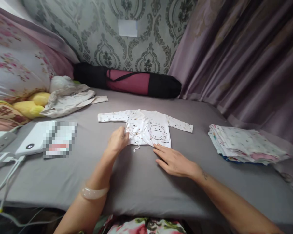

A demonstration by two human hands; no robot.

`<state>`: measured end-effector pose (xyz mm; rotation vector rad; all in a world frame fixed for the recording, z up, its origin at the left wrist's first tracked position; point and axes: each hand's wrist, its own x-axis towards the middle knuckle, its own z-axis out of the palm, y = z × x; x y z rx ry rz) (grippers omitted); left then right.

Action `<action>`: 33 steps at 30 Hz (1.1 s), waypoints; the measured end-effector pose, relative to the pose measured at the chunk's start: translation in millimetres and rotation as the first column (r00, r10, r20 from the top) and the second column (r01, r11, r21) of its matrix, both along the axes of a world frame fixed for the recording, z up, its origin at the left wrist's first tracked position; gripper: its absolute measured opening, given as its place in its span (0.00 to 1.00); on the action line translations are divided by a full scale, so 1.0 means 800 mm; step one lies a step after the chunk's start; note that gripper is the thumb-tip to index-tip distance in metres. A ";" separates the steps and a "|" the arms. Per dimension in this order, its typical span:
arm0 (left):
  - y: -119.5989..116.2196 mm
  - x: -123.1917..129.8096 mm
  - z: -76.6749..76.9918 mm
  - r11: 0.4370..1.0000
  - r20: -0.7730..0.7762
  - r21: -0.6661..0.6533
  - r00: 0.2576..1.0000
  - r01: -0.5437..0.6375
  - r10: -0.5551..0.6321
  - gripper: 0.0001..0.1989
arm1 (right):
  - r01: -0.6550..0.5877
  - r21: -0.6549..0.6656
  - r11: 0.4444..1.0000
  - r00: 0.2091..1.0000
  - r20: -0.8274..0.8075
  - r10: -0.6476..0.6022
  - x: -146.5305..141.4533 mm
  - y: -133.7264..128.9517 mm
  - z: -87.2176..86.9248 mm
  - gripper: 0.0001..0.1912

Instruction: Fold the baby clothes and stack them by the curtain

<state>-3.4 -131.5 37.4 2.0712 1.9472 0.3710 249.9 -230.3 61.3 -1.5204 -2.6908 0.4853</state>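
Note:
A small white baby shirt [158, 126] lies spread on the grey sheet, sleeves stretched out to both sides. It has a cartoon animal and lettering on its right half, small prints elsewhere, and thin ties on its left half. My left hand [118, 139] is closed at the shirt's lower left side, with curled fingers pinching the edge near the ties; the fingertips are partly hidden. Fingers outstretched, my right hand [172, 159] rests open and flat, with its fingertips on the bottom hem below the lettering.
To the right lies a stack of folded clothes [246, 144]. At left are a white device [35, 138], a blurred-out packet [61, 139], a power strip [1, 141] with cables, plush toys [31, 105] and a crumpled garment [68, 100]. A black-and-red long bag [129, 81] lies along the wall.

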 end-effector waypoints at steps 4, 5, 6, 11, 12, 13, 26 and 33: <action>0.005 -0.020 0.007 0.986 0.027 -0.163 0.999 -0.038 0.043 0.16 | 0.025 0.043 0.999 0.997 -0.069 -0.022 -0.036 0.035 0.023 0.18; 0.005 -0.022 0.009 0.981 0.038 -0.193 0.999 -0.027 0.035 0.16 | 0.023 0.067 0.997 0.996 -0.090 -0.017 -0.049 0.044 0.023 0.18; 0.005 -0.022 0.012 0.975 0.051 -0.224 0.998 -0.009 0.021 0.15 | 0.012 0.090 0.996 0.995 -0.102 -0.003 -0.063 0.052 0.020 0.18; 0.002 -0.017 0.021 0.939 0.121 -0.339 0.993 0.053 -0.012 0.11 | -0.077 0.192 0.978 0.997 -0.014 0.082 -0.116 0.077 -0.013 0.16; 0.001 -0.016 0.023 0.933 0.128 -0.355 0.992 0.056 -0.011 0.10 | -0.065 0.214 0.975 0.998 0.016 0.063 -0.121 0.081 -0.019 0.17; 0.001 -0.015 0.024 0.927 0.133 -0.369 0.991 0.061 -0.012 0.10 | -0.039 0.232 0.972 0.999 0.046 0.029 -0.126 0.085 -0.024 0.18; 0.001 -0.017 0.031 0.913 0.147 -0.402 0.989 0.076 -0.018 0.09 | 0.022 0.253 0.967 0.978 0.197 -0.073 -0.140 0.101 -0.012 0.21; 0.001 -0.018 0.029 0.913 0.123 -0.402 0.992 0.063 -0.014 0.10 | 0.027 0.260 0.965 0.996 0.073 -0.047 -0.138 0.141 -0.001 0.17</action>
